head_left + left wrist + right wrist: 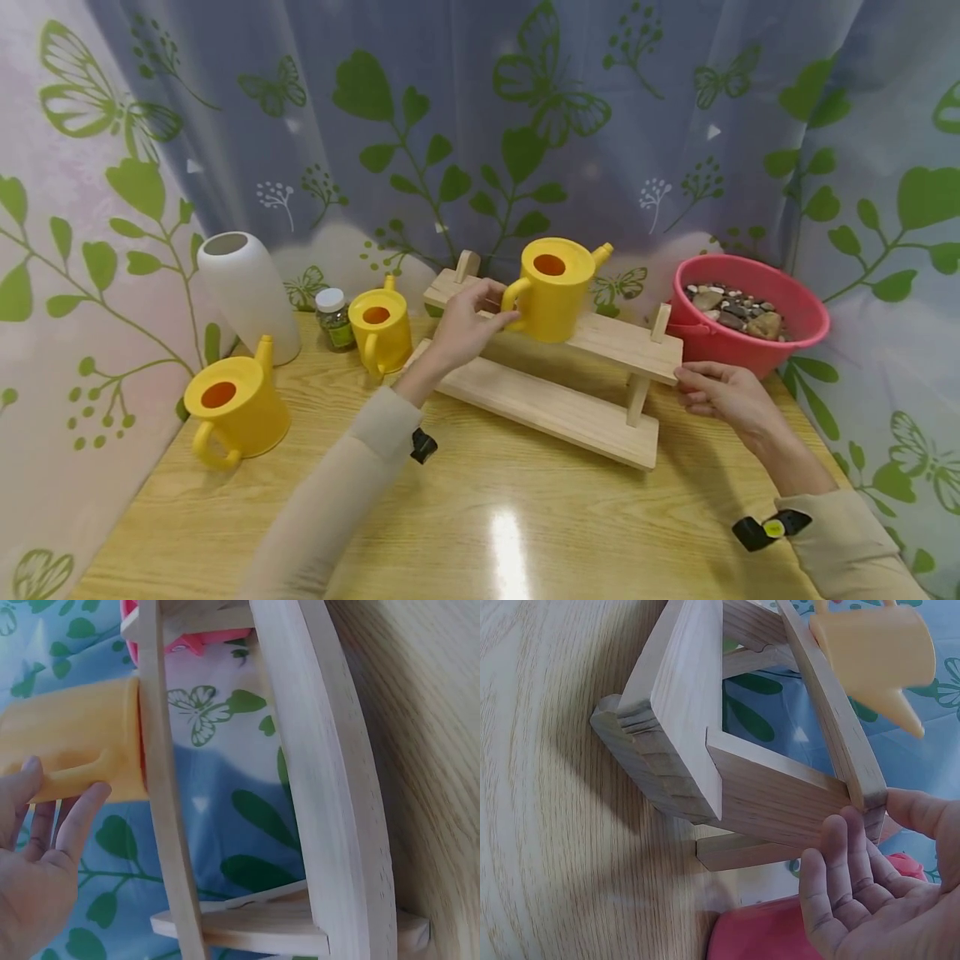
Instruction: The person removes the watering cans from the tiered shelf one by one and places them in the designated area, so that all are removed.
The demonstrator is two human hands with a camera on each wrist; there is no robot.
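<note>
The left hand (467, 321) is curling its fingers around the handle of a yellow watering can (557, 287) — the can is standing on the top board of the wooden shelf (555, 367), toward the far side. The right hand (723, 393), fingers relaxed and nearly straight, is touching the shelf's right end, near the red bowl (750, 321) of stones.

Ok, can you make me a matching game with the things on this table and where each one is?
Things:
1. tall white ceramic vase
2. round pink plastic basin holding stones
3. yellow plastic watering can whose handle the left hand grips
4. small glass jar with a white lid

Places:
A. on the upper board of the two-level wooden shelf
B. far right, behind the shelf
C. far left, by the curtain
D. between the vase and another yellow can

Pairs: 1-C, 2-B, 3-A, 4-D
</note>
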